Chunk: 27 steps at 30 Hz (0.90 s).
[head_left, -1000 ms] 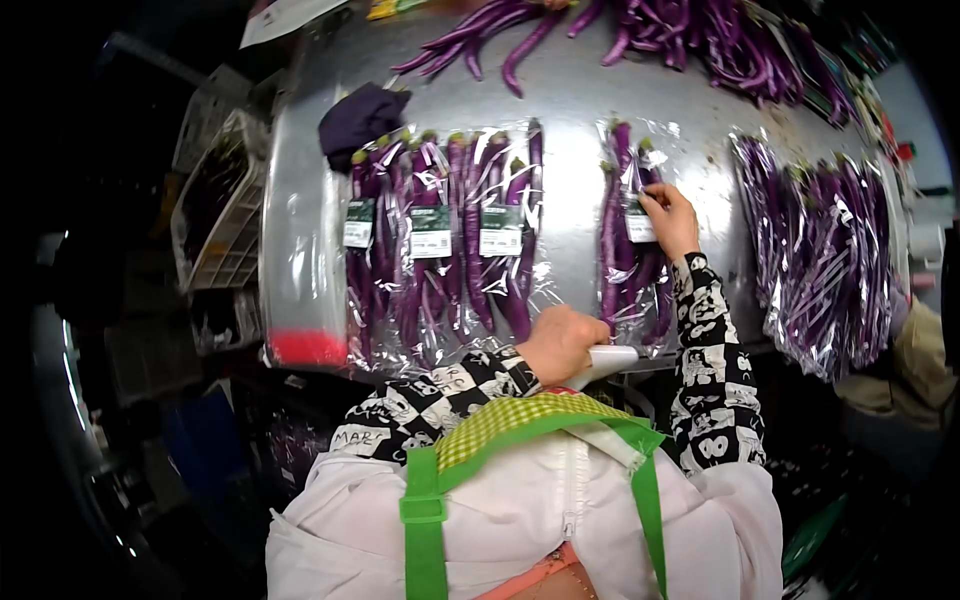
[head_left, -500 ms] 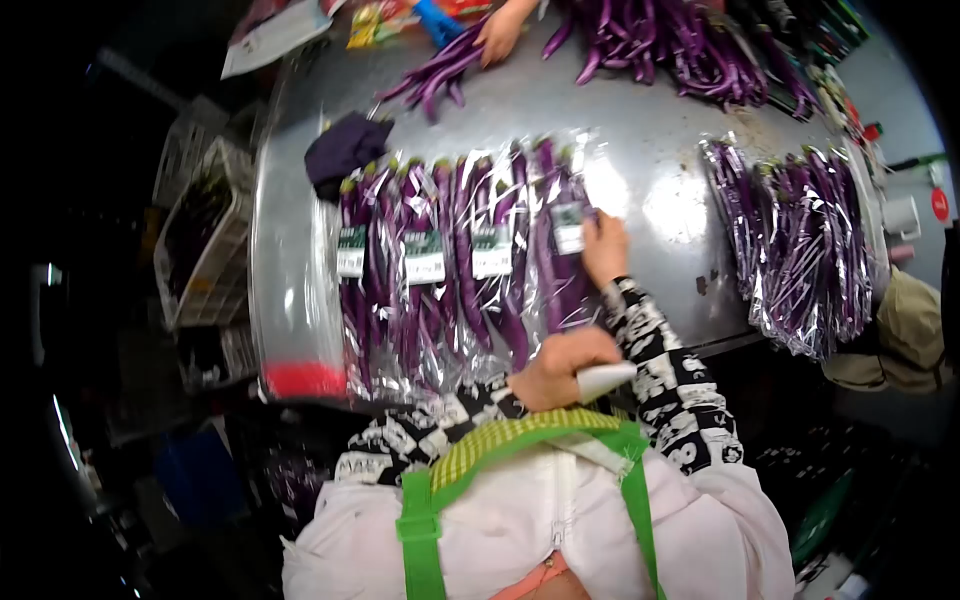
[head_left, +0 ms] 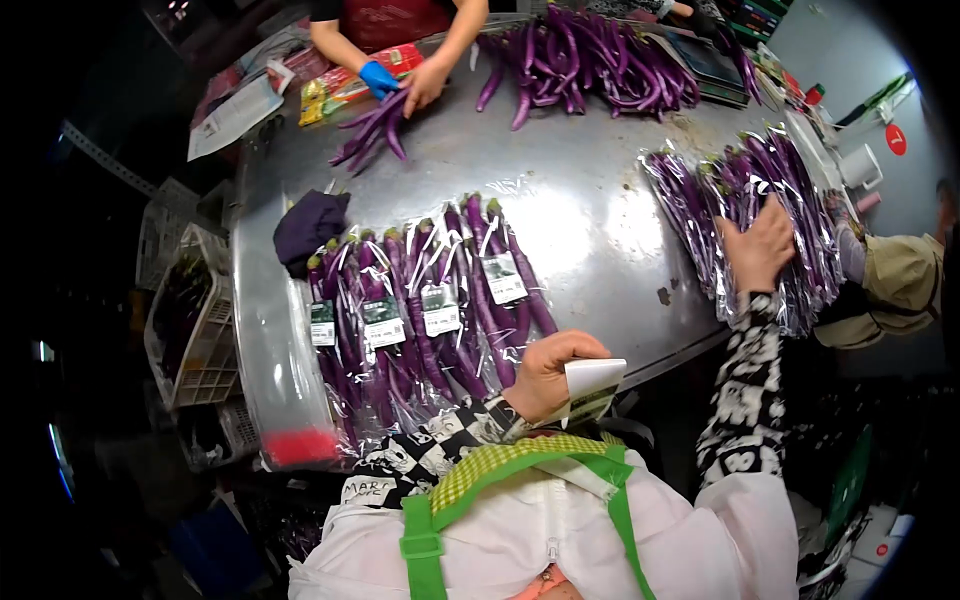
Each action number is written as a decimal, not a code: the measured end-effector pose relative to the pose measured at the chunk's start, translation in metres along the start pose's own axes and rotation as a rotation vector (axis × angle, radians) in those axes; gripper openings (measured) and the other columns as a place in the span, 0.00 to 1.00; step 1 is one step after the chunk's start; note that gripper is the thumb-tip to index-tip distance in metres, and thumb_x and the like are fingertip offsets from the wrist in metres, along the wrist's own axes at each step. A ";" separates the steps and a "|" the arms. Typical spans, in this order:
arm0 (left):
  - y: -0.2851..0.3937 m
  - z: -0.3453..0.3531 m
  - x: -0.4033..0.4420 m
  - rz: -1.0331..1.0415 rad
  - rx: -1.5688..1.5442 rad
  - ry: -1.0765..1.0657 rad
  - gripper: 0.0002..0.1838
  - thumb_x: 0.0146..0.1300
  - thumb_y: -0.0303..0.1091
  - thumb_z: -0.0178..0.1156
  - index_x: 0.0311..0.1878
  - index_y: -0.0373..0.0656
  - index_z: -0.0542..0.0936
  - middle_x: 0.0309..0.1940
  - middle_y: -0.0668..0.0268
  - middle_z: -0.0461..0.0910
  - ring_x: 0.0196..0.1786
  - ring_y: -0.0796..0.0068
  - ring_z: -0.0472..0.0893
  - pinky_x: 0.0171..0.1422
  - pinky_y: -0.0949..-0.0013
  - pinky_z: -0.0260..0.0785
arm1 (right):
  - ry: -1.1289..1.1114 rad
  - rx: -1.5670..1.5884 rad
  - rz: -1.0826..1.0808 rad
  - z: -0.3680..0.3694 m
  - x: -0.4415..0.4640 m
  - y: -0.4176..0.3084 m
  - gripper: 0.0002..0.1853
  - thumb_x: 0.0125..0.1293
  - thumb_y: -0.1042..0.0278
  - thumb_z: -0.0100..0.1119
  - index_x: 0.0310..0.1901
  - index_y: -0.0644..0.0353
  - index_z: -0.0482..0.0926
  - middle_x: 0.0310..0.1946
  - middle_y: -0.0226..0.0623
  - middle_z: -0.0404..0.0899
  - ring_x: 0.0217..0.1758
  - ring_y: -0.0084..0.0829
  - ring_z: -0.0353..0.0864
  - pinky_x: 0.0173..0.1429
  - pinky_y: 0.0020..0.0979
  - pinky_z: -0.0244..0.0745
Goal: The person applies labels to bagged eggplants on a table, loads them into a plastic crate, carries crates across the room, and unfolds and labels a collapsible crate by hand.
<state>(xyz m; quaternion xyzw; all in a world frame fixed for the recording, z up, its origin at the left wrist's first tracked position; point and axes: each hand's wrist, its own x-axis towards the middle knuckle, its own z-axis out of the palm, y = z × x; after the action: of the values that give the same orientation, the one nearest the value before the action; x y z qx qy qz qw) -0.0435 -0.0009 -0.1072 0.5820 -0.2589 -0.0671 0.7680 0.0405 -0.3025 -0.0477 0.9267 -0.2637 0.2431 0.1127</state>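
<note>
My left hand (head_left: 545, 375), low at the table's front edge, is closed round a stack of white-and-green labels (head_left: 595, 385). To the right, my right hand (head_left: 760, 248) lies on a pile of clear-bagged purple eggplants (head_left: 800, 210) with its fingers spread, the tips partly lost among the bags. Left of centre, several bagged eggplants (head_left: 425, 345) lie side by side, each bag with a label across its middle. The rightmost of these bears a label (head_left: 503, 278) too.
Across the metal table (head_left: 590, 250), a person's hands, one in a blue glove (head_left: 379, 79), hold loose eggplants (head_left: 375, 132). More loose eggplants (head_left: 600, 65) lie at the back. A dark cloth (head_left: 308, 230) is at the left, beside a white crate (head_left: 205, 330).
My right hand has left the rightmost labelled bag, now beside the others, and moved right onto the bagged pile. My left hand still holds the labels. The view has shifted, showing more of the other person.
</note>
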 end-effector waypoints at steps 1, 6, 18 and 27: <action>-0.004 -0.001 0.001 0.032 0.052 -0.042 0.07 0.53 0.24 0.66 0.36 0.37 0.81 0.31 0.63 0.81 0.33 0.76 0.80 0.36 0.76 0.72 | -0.140 -0.070 0.084 0.006 0.015 0.029 0.46 0.49 0.43 0.68 0.63 0.62 0.59 0.61 0.50 0.61 0.64 0.51 0.60 0.61 0.57 0.58; -0.008 0.007 -0.004 -0.122 0.122 -0.032 0.04 0.54 0.26 0.66 0.31 0.36 0.82 0.27 0.64 0.81 0.28 0.78 0.80 0.33 0.77 0.70 | -0.488 -0.207 0.084 0.028 0.038 0.076 0.41 0.49 0.38 0.65 0.57 0.63 0.66 0.53 0.51 0.71 0.57 0.54 0.70 0.55 0.54 0.67; -0.018 0.009 -0.019 -0.074 0.093 -0.035 0.04 0.56 0.27 0.65 0.31 0.37 0.81 0.38 0.62 0.79 0.39 0.76 0.79 0.41 0.75 0.72 | -0.103 0.315 0.010 0.035 0.062 0.077 0.29 0.62 0.43 0.53 0.42 0.69 0.75 0.38 0.58 0.77 0.44 0.55 0.76 0.48 0.45 0.68; -0.005 0.014 -0.022 -0.142 0.013 -0.103 0.07 0.54 0.24 0.66 0.38 0.38 0.82 0.36 0.63 0.81 0.38 0.76 0.80 0.42 0.76 0.72 | 0.022 0.804 -0.124 0.043 -0.064 -0.013 0.15 0.66 0.57 0.55 0.38 0.65 0.72 0.32 0.50 0.74 0.33 0.51 0.74 0.37 0.43 0.69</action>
<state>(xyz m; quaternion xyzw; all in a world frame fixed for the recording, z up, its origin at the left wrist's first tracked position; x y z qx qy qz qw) -0.0683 -0.0060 -0.1164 0.5996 -0.2567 -0.1495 0.7431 0.0170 -0.2784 -0.1180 0.9083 -0.0898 0.3296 -0.2413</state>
